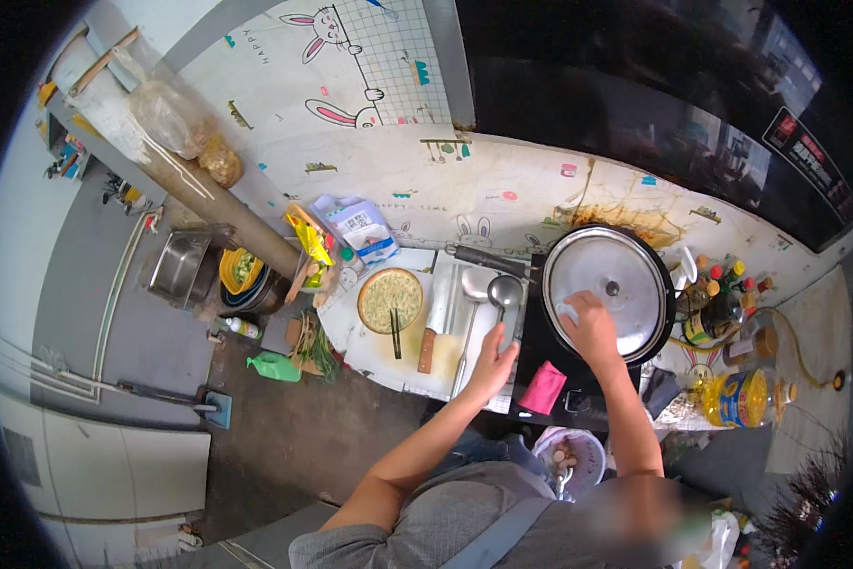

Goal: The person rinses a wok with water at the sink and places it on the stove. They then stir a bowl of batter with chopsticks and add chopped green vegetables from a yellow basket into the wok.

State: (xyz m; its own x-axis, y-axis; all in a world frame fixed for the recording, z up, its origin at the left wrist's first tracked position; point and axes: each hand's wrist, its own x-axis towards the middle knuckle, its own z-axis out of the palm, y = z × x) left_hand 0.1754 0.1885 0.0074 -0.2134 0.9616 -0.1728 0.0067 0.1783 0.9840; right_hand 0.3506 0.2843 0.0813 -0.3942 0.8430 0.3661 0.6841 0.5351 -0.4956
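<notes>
A lidded black wok (670, 299) sits on the stove at the right; its metal lid (611, 256) has a small dark knob. My right hand (591, 328) is over the lid's lower left part, fingers closed on a small whitish cloth or paper (567, 311). My left hand (494, 364) is beside the handle of a black ladle (504, 290); whether it touches it I cannot tell. A steel spatula (475, 283) and a cleaver (426, 350) lie to its left. Farther left, chopsticks (396, 334) rest across a round container of chopped filling (390, 300).
A pink cloth (543, 387) lies at the stove's front edge. Sauce bottles (711, 323) and a large oil bottle (739, 398) stand at the right. Packets (361, 229) are at the counter's back left. A bin (588, 455) stands below the stove, near my body.
</notes>
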